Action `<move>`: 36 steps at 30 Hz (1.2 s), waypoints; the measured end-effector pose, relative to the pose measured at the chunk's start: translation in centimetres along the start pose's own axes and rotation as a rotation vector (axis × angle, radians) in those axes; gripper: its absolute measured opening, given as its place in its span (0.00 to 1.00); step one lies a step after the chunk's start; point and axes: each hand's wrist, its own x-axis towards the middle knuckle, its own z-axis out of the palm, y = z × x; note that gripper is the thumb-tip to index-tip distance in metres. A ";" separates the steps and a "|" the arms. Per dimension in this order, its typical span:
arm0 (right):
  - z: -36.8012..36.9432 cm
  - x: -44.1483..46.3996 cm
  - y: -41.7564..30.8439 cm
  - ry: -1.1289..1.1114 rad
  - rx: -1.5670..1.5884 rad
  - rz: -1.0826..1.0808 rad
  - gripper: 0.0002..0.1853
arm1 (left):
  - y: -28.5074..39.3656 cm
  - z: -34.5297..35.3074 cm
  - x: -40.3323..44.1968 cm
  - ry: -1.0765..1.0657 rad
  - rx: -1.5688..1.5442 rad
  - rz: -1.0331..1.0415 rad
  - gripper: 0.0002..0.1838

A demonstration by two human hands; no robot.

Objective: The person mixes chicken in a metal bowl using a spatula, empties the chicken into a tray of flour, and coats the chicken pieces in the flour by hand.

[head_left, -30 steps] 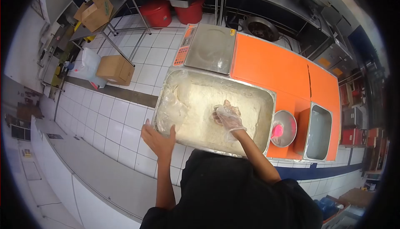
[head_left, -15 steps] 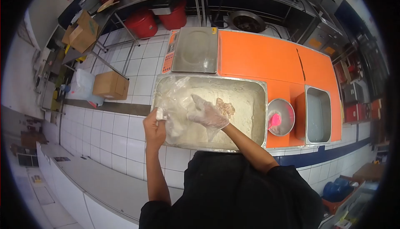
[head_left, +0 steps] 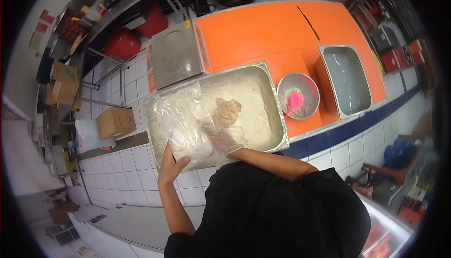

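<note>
My left hand [head_left: 173, 168], bare, grips the near left side of a clear plastic bag [head_left: 181, 117]; its thumb lies over the bag and the other fingers are mostly behind it. The bag's lower part bulges with pale contents that I cannot make out. My right hand [head_left: 222, 140], in a clear plastic glove, lies against the bag's right side with fingers stretched out. Both hands are over a steel tray [head_left: 278, 117] of white flour [head_left: 256, 98]. A clump of flour-coated, light brown pieces [head_left: 227, 113] rests on the flour, just beyond my right hand.
Right of the tray stand a steel bowl [head_left: 313, 86] with a pink scoop [head_left: 295, 100] and a deep steel pan [head_left: 324, 82] of greyish liquid. A scale [head_left: 176, 53] sits behind the tray on the orange counter [head_left: 253, 30]. Cardboard boxes [head_left: 116, 122] are to the left.
My left hand has gone from pinching the bag's edge to holding its side. The bag has come nearer and looks fuller. My right hand has moved toward me, and the view has turned.
</note>
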 end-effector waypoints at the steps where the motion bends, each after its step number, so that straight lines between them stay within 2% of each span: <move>1: 1.0 -0.2 1.2 0.123 -0.198 -0.135 0.29 | -1.3 0.4 -0.5 -0.017 -0.037 0.009 0.51; 2: 1.7 -0.2 1.7 0.134 -0.186 -0.114 0.29 | -3.2 0.8 -0.9 0.025 -0.099 -0.035 0.54; 3: 2.4 -0.2 2.1 0.188 0.019 -0.114 0.28 | -4.7 1.7 -1.2 0.008 -0.089 -0.049 0.54; 5: 2.1 -0.3 1.9 0.252 0.229 -0.111 0.27 | -6.4 4.2 -1.6 0.184 -0.838 0.080 0.54; 6: 1.6 -0.4 1.9 0.246 0.065 -0.148 0.26 | -6.6 4.9 -1.7 0.148 -1.112 0.128 0.50; 7: 0.9 -0.6 1.5 0.237 -0.019 -0.165 0.25 | -6.5 5.0 -1.6 0.145 -1.111 0.122 0.50; 8: 0.0 -0.7 1.0 0.230 -0.103 -0.184 0.24 | -6.5 5.0 -1.7 0.208 -0.958 0.060 0.48; 9: -0.8 -0.8 0.5 0.185 0.043 -0.116 0.23 | -6.4 4.9 -1.7 0.270 -0.805 0.002 0.47; 10: -2.1 -1.1 -0.8 0.155 0.117 -0.083 0.22 | -6.0 4.2 -1.6 0.276 -0.808 0.002 0.47; 11: -3.6 -1.3 -2.1 0.127 0.189 -0.049 0.21 | -5.5 3.2 -1.3 0.173 -0.711 -0.036 0.46; 12: -6.0 -1.7 -4.4 0.082 0.448 0.127 0.20 | -4.9 2.7 -0.9 0.070 -0.612 -0.071 0.45; 13: -7.2 -2.0 -5.4 0.037 0.706 0.310 0.20 | -4.5 2.7 -0.5 0.076 -0.612 -0.070 0.45; 14: -6.2 -2.3 -4.4 0.033 0.707 0.311 0.20 | -4.1 2.9 -0.1 0.115 -0.423 -0.142 0.44; 15: -4.5 -2.7 -2.7 0.116 0.554 0.090 0.20 | -3.6 3.1 0.4 0.150 -0.233 -0.210 0.44; 17: -2.9 -3.3 -1.3 0.207 0.399 -0.124 0.20 | -1.7 3.8 1.5 0.144 -0.202 -0.237 0.43; 19: -1.8 -4.0 -0.9 0.035 -0.143 0.125 0.23 | -0.1 4.4 2.4 0.124 -0.163 -0.278 0.42; 21: -1.6 -5.3 -0.9 0.118 -0.043 0.102 0.24 | 1.2 4.8 3.2 0.081 0.102 -0.373 0.41; 23: -2.8 -5.4 -1.8 0.205 0.053 0.072 0.25 | 2.7 6.1 4.2 0.103 0.133 -0.423 0.40; 24: -3.6 -4.7 -2.4 0.142 0.256 0.307 0.25 | 3.0 6.6 4.5 0.136 0.155 -0.466 0.40; 26: -5.9 -4.3 -3.6 0.088 0.470 0.545 0.25 | 2.7 7.2 5.2 0.155 0.194 -0.446 0.40; 29: -8.8 -4.6 -4.6 0.020 0.374 0.392 0.25 | 3.0 7.8 6.0 0.153 0.263 -0.413 0.37; 32: -6.9 -3.7 -3.0 -0.006 0.567 0.442 0.28 | 3.0 8.4 6.4 0.110 0.317 -0.386 0.31; 33: -2.0 -2.7 0.2 0.154 0.417 0.418 0.30 | 2.9 8.5 6.4 0.099 0.334 -0.366 0.28; 35: -2.5 -2.4 -0.6 0.316 0.271 0.392 0.31 | 1.8 8.2 6.3 0.117 0.387 -0.362 0.26; 36: -3.0 -2.7 -1.0 0.259 0.420 0.491 0.32 | 1.6 8.1 6.3 0.144 0.434 -0.355 0.24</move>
